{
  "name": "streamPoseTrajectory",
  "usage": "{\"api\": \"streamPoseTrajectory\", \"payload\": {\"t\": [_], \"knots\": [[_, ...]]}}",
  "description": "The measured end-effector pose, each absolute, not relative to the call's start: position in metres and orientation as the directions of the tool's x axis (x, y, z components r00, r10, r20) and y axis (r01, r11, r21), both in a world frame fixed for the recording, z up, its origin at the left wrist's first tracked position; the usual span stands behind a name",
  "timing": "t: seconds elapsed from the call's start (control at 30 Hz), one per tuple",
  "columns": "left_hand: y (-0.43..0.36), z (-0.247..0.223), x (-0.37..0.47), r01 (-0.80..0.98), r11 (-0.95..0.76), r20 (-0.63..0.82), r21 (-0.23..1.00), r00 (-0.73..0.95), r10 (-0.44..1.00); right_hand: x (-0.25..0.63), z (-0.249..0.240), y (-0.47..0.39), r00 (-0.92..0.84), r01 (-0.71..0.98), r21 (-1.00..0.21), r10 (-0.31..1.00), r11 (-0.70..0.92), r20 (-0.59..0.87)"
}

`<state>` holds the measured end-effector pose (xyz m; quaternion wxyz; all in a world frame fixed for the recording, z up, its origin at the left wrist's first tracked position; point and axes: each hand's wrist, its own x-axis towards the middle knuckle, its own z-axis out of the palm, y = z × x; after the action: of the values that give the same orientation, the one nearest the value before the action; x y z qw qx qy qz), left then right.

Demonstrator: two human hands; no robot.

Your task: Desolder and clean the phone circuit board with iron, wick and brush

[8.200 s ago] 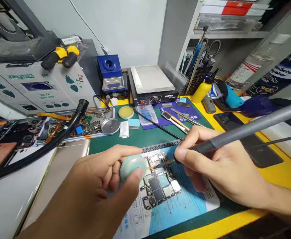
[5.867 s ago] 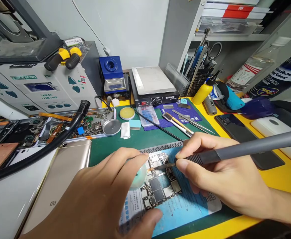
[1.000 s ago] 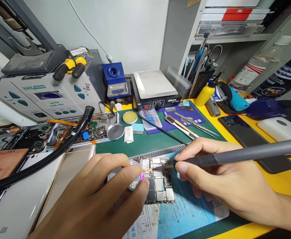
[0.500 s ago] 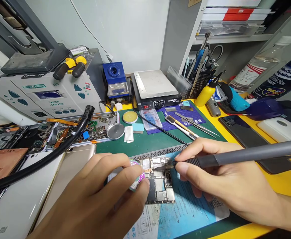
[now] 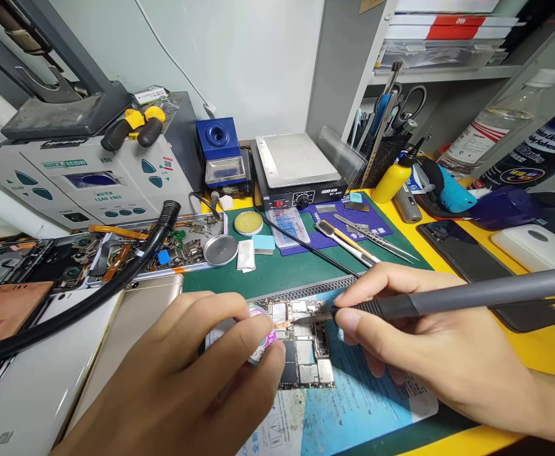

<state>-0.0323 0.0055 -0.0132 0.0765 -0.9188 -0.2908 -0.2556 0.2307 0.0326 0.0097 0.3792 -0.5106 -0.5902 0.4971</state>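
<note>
My left hand (image 5: 196, 373) pinches a small round spool of copper braid (image 5: 261, 335) and presses it against the left side of a phone circuit board (image 5: 306, 345). My right hand (image 5: 415, 354) grips a long grey soldering iron (image 5: 472, 294) like a pen. Its tip touches the braid end on the upper part of the board. The board lies on a blue printed sheet (image 5: 353, 405) over the green mat (image 5: 282, 269).
A black hose (image 5: 92, 288) and phone back covers (image 5: 130, 316) lie left. A parts tray (image 5: 173, 244), round tin lid (image 5: 220, 250), flux tin (image 5: 248, 223), hot plate (image 5: 296, 164), tweezers and brush (image 5: 353, 237) sit behind. A dark phone (image 5: 477, 266) lies right.
Since the oldest frames my left hand has turned the spool over and lowered it beside the board, which now lies straighter. Over the last second both hands stay almost still.
</note>
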Motion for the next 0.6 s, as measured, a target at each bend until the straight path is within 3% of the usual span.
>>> {"api": "streamPoseTrajectory", "payload": {"t": [0.4, 0.6], "knots": [[0.008, -0.0155, -0.0329, 0.552, -0.834, 0.544, -0.009, 0.703, 0.459, 0.2295, 0.0121, 0.0313, -0.184, 0.192, -0.976, 0.973, -0.103, -0.139], [0.0072, -0.0161, -0.0346, 0.543, -0.84, 0.536, -0.002, 0.709, 0.457, 0.2306, 0.0105, 0.0303, -0.177, 0.215, -0.975, 0.979, -0.06, -0.1]]}}
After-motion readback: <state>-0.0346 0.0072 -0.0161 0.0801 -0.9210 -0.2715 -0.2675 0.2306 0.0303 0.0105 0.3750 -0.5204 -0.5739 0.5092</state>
